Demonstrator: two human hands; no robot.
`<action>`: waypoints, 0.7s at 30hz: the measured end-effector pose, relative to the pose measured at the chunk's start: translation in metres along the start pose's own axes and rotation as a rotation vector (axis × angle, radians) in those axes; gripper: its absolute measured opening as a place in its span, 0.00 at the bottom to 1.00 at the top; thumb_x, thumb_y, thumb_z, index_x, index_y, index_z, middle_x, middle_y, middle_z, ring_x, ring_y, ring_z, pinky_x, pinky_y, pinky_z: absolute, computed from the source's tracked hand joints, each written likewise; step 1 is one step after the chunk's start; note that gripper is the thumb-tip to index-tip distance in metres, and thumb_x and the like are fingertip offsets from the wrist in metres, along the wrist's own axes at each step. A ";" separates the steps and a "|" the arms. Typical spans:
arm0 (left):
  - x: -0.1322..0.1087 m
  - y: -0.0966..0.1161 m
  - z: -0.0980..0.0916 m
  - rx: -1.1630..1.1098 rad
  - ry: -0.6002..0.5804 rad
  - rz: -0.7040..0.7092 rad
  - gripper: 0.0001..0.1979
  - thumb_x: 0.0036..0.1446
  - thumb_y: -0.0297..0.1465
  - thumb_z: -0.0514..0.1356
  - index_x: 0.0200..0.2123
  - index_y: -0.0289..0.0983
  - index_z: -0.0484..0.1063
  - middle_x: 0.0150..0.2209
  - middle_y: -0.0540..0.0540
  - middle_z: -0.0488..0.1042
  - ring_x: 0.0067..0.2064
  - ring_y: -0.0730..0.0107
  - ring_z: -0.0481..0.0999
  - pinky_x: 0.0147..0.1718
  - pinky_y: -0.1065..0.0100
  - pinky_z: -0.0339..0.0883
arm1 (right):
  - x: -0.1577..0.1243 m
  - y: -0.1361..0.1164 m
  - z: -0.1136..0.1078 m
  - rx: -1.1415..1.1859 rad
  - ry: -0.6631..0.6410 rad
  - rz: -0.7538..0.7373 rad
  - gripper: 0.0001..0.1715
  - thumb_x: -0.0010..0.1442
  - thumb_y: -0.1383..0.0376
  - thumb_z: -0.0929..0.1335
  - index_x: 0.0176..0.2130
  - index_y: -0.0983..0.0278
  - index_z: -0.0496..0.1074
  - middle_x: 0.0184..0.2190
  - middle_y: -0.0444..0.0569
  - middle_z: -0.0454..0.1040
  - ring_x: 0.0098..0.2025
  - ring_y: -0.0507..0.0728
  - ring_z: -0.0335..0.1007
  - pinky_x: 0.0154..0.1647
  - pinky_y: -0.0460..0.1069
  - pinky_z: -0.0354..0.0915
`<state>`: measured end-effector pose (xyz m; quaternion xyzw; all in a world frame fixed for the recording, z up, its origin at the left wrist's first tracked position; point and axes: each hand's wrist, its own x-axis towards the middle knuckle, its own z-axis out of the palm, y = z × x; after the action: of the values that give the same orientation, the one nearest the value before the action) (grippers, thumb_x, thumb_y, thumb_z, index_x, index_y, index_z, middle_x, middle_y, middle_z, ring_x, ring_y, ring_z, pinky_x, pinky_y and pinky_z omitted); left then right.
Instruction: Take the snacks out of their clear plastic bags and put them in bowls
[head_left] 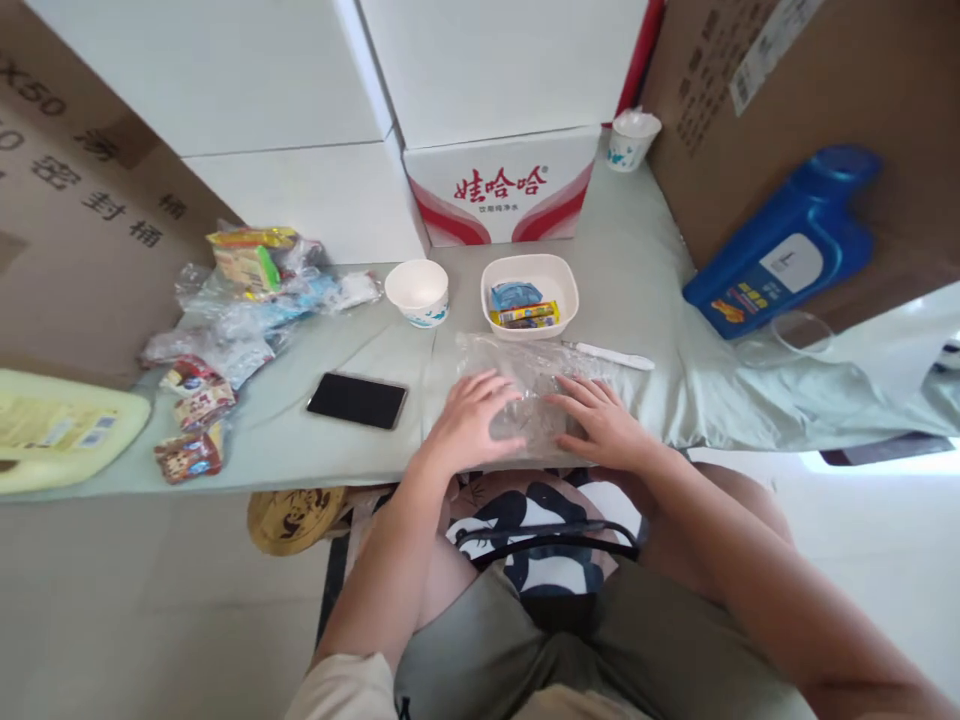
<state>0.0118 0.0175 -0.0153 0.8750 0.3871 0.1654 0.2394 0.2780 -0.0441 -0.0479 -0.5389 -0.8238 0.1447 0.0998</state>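
Observation:
A crumpled clear plastic bag [534,408] lies flat on the cloth near the table's front edge. My left hand [472,420] rests on its left side, fingers spread. On its right side lies my right hand [600,420], also with fingers apart. Just beyond the bag stands a white square bowl [568,285] with a blue packet [516,295] and yellow-wrapped snack sticks [525,315] in it. A white-handled craft knife [611,356] lies right of the bag, by my right fingers. Whether anything is inside the bag I cannot make out.
A paper bowl [418,292] and a black phone [358,401] are to the left. Beyond them lie wrapped snacks [247,265] and a yellow jug [71,430]. A blue bottle [795,240] leans at right; a paper cup [631,140] stands far right. Boxes [502,185] wall the back.

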 end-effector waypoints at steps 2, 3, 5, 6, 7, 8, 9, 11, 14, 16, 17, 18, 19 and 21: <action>-0.008 0.004 0.003 0.075 -0.224 -0.076 0.33 0.48 0.39 0.72 0.58 0.43 0.72 0.68 0.41 0.64 0.72 0.44 0.56 0.69 0.44 0.52 | -0.001 0.005 -0.001 0.041 0.066 0.012 0.33 0.63 0.54 0.67 0.65 0.57 0.66 0.73 0.60 0.52 0.71 0.75 0.53 0.66 0.73 0.56; -0.011 0.003 0.003 0.097 -0.275 -0.115 0.35 0.48 0.38 0.72 0.60 0.42 0.70 0.70 0.40 0.62 0.73 0.44 0.54 0.69 0.44 0.51 | 0.000 0.009 -0.001 0.062 0.118 0.042 0.33 0.63 0.55 0.67 0.65 0.57 0.67 0.74 0.60 0.49 0.70 0.75 0.54 0.64 0.72 0.58; -0.014 0.000 0.003 0.113 -0.328 -0.148 0.36 0.50 0.36 0.71 0.63 0.42 0.68 0.71 0.41 0.59 0.73 0.46 0.54 0.70 0.45 0.50 | 0.004 0.020 -0.004 0.090 0.253 0.161 0.31 0.62 0.57 0.67 0.63 0.58 0.68 0.75 0.61 0.44 0.69 0.77 0.57 0.62 0.72 0.61; -0.015 -0.002 0.002 0.116 -0.344 -0.147 0.37 0.49 0.35 0.71 0.64 0.43 0.68 0.72 0.41 0.58 0.74 0.46 0.53 0.71 0.46 0.50 | 0.006 0.026 -0.007 0.091 0.330 0.247 0.30 0.62 0.58 0.67 0.63 0.60 0.69 0.75 0.63 0.43 0.68 0.78 0.57 0.61 0.73 0.61; -0.016 -0.004 0.001 0.120 -0.356 -0.142 0.38 0.48 0.34 0.71 0.64 0.44 0.68 0.72 0.42 0.57 0.74 0.46 0.52 0.71 0.45 0.49 | 0.008 0.032 -0.011 0.084 0.406 0.338 0.30 0.62 0.58 0.67 0.62 0.61 0.69 0.74 0.64 0.43 0.68 0.79 0.56 0.61 0.74 0.60; -0.017 -0.006 0.000 0.125 -0.362 -0.135 0.38 0.47 0.33 0.71 0.63 0.46 0.69 0.73 0.43 0.56 0.74 0.45 0.50 0.71 0.44 0.49 | 0.008 0.036 -0.016 0.075 0.479 0.416 0.30 0.62 0.58 0.67 0.62 0.63 0.69 0.74 0.66 0.44 0.69 0.80 0.55 0.61 0.75 0.59; -0.017 -0.007 -0.001 0.130 -0.362 -0.125 0.38 0.46 0.33 0.71 0.62 0.46 0.70 0.73 0.44 0.56 0.74 0.44 0.50 0.71 0.43 0.48 | 0.008 0.039 -0.021 0.077 0.533 0.455 0.30 0.62 0.58 0.66 0.61 0.64 0.69 0.72 0.68 0.48 0.69 0.80 0.55 0.61 0.75 0.59; -0.016 -0.010 -0.001 0.119 -0.334 -0.105 0.31 0.50 0.32 0.69 0.60 0.45 0.73 0.71 0.44 0.60 0.73 0.45 0.53 0.70 0.42 0.50 | 0.001 0.038 -0.031 0.144 0.524 0.345 0.31 0.64 0.55 0.65 0.62 0.65 0.68 0.66 0.68 0.61 0.67 0.75 0.60 0.62 0.72 0.60; -0.012 -0.017 -0.001 0.021 -0.225 -0.108 0.18 0.62 0.33 0.58 0.54 0.41 0.77 0.65 0.42 0.70 0.68 0.53 0.65 0.68 0.47 0.58 | -0.014 0.021 -0.033 0.252 0.224 -0.088 0.35 0.62 0.49 0.67 0.63 0.60 0.66 0.60 0.59 0.72 0.64 0.69 0.65 0.67 0.69 0.55; -0.009 -0.022 -0.002 -0.072 -0.149 -0.142 0.18 0.66 0.34 0.53 0.52 0.40 0.78 0.61 0.41 0.74 0.63 0.57 0.72 0.65 0.50 0.63 | -0.021 0.008 -0.026 0.227 0.065 -0.222 0.41 0.58 0.47 0.71 0.65 0.57 0.64 0.63 0.56 0.69 0.68 0.71 0.59 0.70 0.71 0.48; -0.008 -0.024 -0.003 -0.116 -0.124 -0.159 0.18 0.66 0.35 0.53 0.52 0.40 0.78 0.60 0.41 0.75 0.61 0.58 0.74 0.64 0.51 0.65 | -0.022 0.002 -0.021 0.197 0.043 -0.224 0.42 0.57 0.49 0.72 0.66 0.55 0.63 0.63 0.55 0.70 0.69 0.71 0.58 0.70 0.72 0.46; -0.008 -0.025 -0.003 -0.154 -0.107 -0.173 0.18 0.65 0.36 0.53 0.51 0.40 0.78 0.60 0.40 0.75 0.60 0.58 0.75 0.63 0.51 0.65 | -0.021 -0.001 -0.017 0.170 0.054 -0.208 0.39 0.59 0.52 0.72 0.66 0.55 0.64 0.61 0.54 0.72 0.67 0.69 0.60 0.70 0.71 0.47; -0.007 -0.026 -0.003 -0.183 -0.099 -0.182 0.18 0.65 0.37 0.54 0.51 0.39 0.79 0.59 0.40 0.76 0.60 0.58 0.75 0.63 0.51 0.65 | -0.019 -0.003 -0.013 0.146 0.084 -0.195 0.33 0.61 0.57 0.70 0.64 0.55 0.66 0.56 0.54 0.75 0.64 0.67 0.64 0.70 0.70 0.48; -0.008 -0.027 -0.002 -0.210 -0.092 -0.184 0.19 0.66 0.39 0.53 0.51 0.40 0.79 0.59 0.40 0.76 0.61 0.58 0.74 0.64 0.51 0.64 | -0.012 -0.004 -0.011 0.113 0.170 -0.195 0.19 0.65 0.63 0.66 0.55 0.57 0.74 0.45 0.52 0.78 0.54 0.63 0.71 0.65 0.66 0.56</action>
<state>-0.0104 0.0281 -0.0292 0.8128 0.4346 0.1418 0.3611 0.2827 -0.0548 -0.0365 -0.4600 -0.8514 0.1344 0.2131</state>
